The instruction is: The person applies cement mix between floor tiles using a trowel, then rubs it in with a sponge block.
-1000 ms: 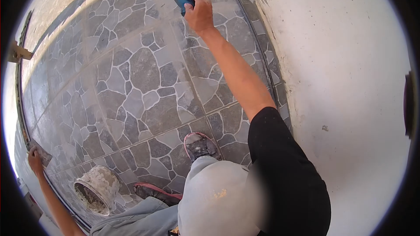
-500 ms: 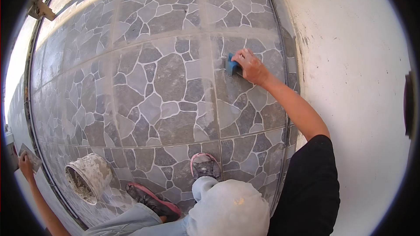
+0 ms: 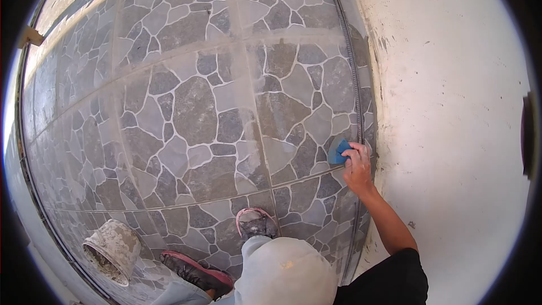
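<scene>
My right hand (image 3: pixel 358 170) is closed around a blue grout spreader (image 3: pixel 340 152), its thin blade lying against the floor tiles (image 3: pixel 195 113). It works close to the right-hand wall, just above a straight horizontal joint. Stone-like patches with white veins pattern the tiles, and pale grout residue smears some of the joints. My left hand is out of the picture.
A bucket crusted with grout (image 3: pixel 116 251) stands tilted-looking at lower left, beside my shoe (image 3: pixel 195 271). My other shoe (image 3: pixel 256 223) rests on the tiles. A white wall (image 3: pixel 446 107) rises along the right. A wooden piece (image 3: pixel 32 36) sits at the far left edge.
My right hand has moved down and to the right with the spreader, nearer the wall. My left hand, seen holding a flat trowel at lower left, has left the view.
</scene>
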`<state>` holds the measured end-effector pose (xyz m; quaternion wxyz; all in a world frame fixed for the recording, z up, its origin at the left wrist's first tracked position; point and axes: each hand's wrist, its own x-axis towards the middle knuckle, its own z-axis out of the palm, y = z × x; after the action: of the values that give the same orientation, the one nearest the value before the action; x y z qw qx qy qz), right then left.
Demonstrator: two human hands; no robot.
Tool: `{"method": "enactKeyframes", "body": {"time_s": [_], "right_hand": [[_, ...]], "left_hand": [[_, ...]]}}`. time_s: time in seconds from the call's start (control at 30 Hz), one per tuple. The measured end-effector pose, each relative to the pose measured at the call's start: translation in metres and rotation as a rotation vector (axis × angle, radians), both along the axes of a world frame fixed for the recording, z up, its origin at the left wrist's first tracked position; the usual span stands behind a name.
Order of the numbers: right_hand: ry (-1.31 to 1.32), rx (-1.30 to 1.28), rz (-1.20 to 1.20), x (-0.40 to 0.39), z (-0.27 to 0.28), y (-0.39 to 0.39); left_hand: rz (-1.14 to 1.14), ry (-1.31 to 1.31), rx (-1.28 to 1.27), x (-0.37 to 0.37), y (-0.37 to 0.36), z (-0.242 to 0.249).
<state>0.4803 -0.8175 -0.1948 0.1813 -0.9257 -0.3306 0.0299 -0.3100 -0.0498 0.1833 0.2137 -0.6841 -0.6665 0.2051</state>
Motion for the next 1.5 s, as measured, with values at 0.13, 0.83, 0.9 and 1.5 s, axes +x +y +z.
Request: {"method": "enactKeyframes", "body": {"time_s": [0.13,0.83,0.9,1.5], "right_hand": [[-0.269,0.129,0.096,0.134,-0.046,0.048],[0.080,0.269,0.435,-0.026,-0.040,0.165],[-0.077,0.317,0.446,0.041,-0.045,0.239],[0.118,0.158,0.350,-0.073,-0.028,0.169]], "left_hand": [[-0.031,-0.001,-0.056,0.011,0.022,-0.019],[-0.053,-0.161,0.000,-0.068,-0.020,-0.034],[-0.047,-0.175,-0.029,-0.069,-0.012,-0.055],[-0.213,-0.262,-0.025,-0.044,0.105,-0.115]]}}
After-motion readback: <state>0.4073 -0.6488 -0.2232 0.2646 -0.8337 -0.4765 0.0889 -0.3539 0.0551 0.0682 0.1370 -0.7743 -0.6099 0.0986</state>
